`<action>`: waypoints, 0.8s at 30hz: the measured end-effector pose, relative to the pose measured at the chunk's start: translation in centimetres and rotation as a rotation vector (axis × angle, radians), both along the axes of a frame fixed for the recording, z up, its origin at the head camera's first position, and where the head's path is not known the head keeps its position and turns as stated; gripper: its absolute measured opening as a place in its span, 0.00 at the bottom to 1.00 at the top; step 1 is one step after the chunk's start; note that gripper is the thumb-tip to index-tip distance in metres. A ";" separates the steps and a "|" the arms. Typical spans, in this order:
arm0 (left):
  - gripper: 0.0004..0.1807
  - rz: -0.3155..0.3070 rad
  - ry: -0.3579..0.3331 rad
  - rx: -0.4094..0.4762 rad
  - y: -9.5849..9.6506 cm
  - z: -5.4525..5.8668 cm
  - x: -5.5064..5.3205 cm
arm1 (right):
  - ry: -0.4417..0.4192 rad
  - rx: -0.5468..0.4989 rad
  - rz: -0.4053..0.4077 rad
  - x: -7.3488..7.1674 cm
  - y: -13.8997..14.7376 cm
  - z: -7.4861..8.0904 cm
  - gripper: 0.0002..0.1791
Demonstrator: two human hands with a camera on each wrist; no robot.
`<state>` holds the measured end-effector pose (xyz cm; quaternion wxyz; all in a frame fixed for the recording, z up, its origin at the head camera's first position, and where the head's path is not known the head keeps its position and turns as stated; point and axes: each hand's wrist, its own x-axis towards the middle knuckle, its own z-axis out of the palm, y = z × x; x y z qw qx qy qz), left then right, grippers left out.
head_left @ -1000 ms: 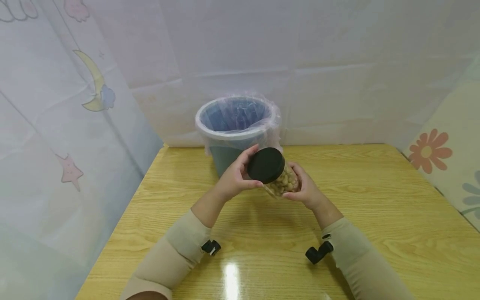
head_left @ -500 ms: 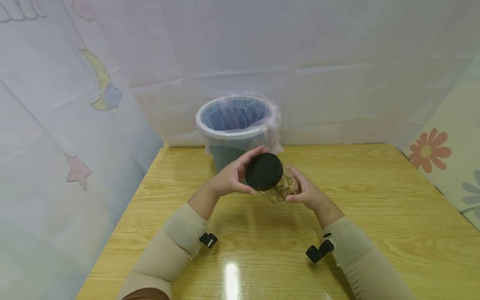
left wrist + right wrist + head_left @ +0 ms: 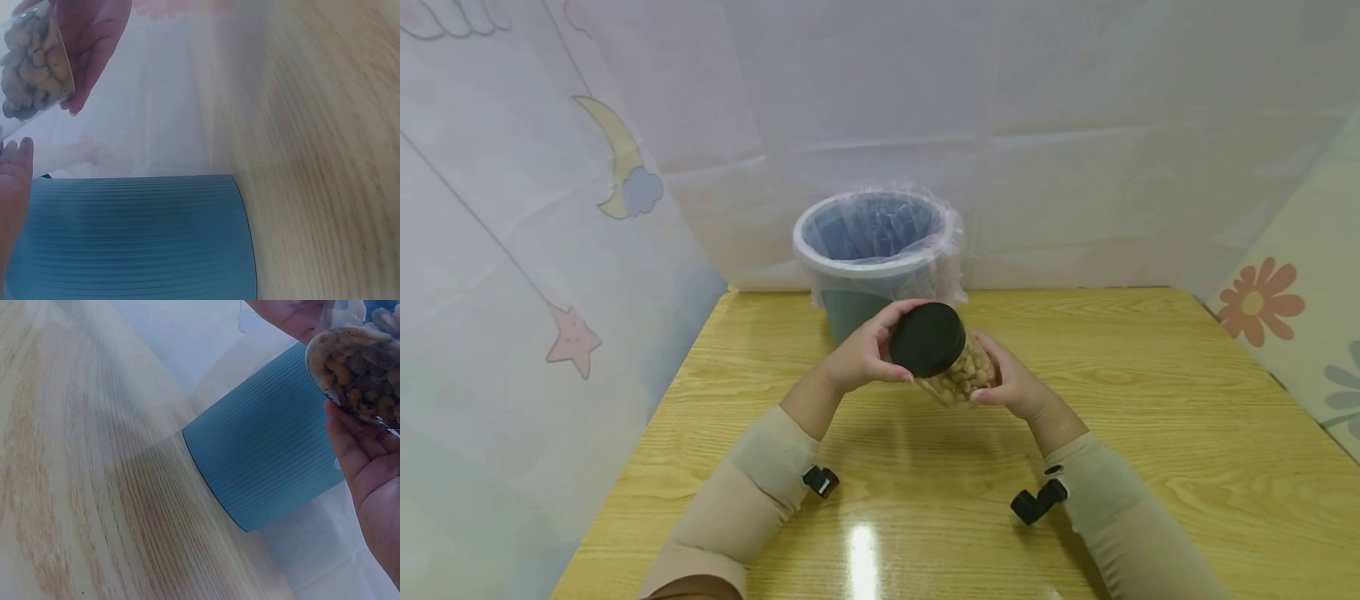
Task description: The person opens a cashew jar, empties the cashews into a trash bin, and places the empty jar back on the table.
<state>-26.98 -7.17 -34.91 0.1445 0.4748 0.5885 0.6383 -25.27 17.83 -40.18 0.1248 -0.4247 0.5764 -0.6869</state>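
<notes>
A clear jar (image 3: pixel 962 379) of cashews with a black screw lid (image 3: pixel 928 340) is held above the table, tilted so that the lid points up and to the left. My left hand (image 3: pixel 859 357) curves round the lid, its thumb at the near edge and its fingers along the far edge. On the other side, my right hand (image 3: pixel 1017 388) grips the lower part of the jar between thumb and fingers. The left wrist view shows the cashews (image 3: pixel 37 65) through the clear wall. In the right wrist view the jar's bottom (image 3: pixel 359 378) faces the camera above the right palm.
Just behind the hands stands a blue bin (image 3: pixel 844 310) with a white rim (image 3: pixel 820 260) and a clear plastic liner hanging over it. A wooden table (image 3: pixel 1120 400) spreads under both arms. Printed cloth (image 3: pixel 1075 183) hangs behind the table and along its sides.
The jar and both hands have come slightly down toward me. My left hand still holds the lid, and my right hand the jar's body. The printed cloth at left has shifted to the right.
</notes>
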 end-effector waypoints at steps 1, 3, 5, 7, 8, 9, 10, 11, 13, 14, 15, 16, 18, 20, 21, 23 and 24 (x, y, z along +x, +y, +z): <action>0.56 0.013 -0.009 0.000 0.0 0.0 0.0 | -0.002 -0.003 -0.012 0.0 0.0 0.0 0.37; 0.56 0.036 -0.026 0.000 0.1 0.0 0.1 | -0.015 -0.012 -0.034 0.0 0.0 0.0 0.38; 0.55 0.051 -0.040 0.004 0.3 0.1 0.2 | -0.028 -0.022 -0.054 0.0 0.1 -0.1 0.38; 0.55 0.077 -0.048 0.006 0.4 0.1 0.4 | -0.036 -0.034 -0.075 0.0 0.1 -0.1 0.38; 0.55 0.094 -0.049 0.005 0.5 0.1 0.4 | -0.034 -0.039 -0.084 0.0 0.1 -0.1 0.38; 0.55 0.112 -0.050 0.003 0.5 0.1 0.5 | -0.034 -0.045 -0.095 0.1 0.0 -0.1 0.38; 0.55 0.134 -0.047 0.001 0.6 0.1 0.6 | -0.030 -0.052 -0.103 0.0 0.0 0.0 0.38; 0.56 0.152 -0.047 -0.001 0.7 0.1 0.6 | -0.028 -0.059 -0.110 0.1 -0.1 0.0 0.38; 0.56 0.182 -0.051 -0.002 0.8 0.2 0.8 | -0.028 -0.072 -0.120 0.0 -0.2 0.0 0.38; 0.56 0.194 -0.056 0.001 0.8 0.2 0.8 | -0.028 -0.080 -0.127 0.1 -0.3 0.1 0.38; 0.56 0.205 -0.061 0.005 0.9 0.2 0.9 | -0.030 -0.086 -0.137 0.1 -0.4 0.1 0.38; 0.56 0.214 -0.067 0.011 0.9 0.2 0.9 | -0.031 -0.090 -0.144 0.1 -0.4 0.1 0.38; 0.56 0.239 -0.082 0.016 1.0 0.2 1.0 | -0.036 -0.093 -0.170 0.2 -0.6 0.2 0.38; 0.56 0.270 -0.105 0.017 1.2 0.2 1.2 | -0.034 -0.089 -0.198 0.2 -0.6 0.3 0.39; 0.56 0.282 -0.119 0.020 1.3 0.2 1.2 | -0.030 -0.084 -0.210 0.2 -0.6 0.2 0.39; 0.55 0.305 -0.143 0.021 1.4 0.1 1.3 | -0.028 -0.079 -0.233 0.2 -0.7 0.1 0.40; 0.55 0.311 -0.155 0.025 1.5 0.1 1.4 | -0.026 -0.075 -0.242 0.2 -0.7 0.1 0.40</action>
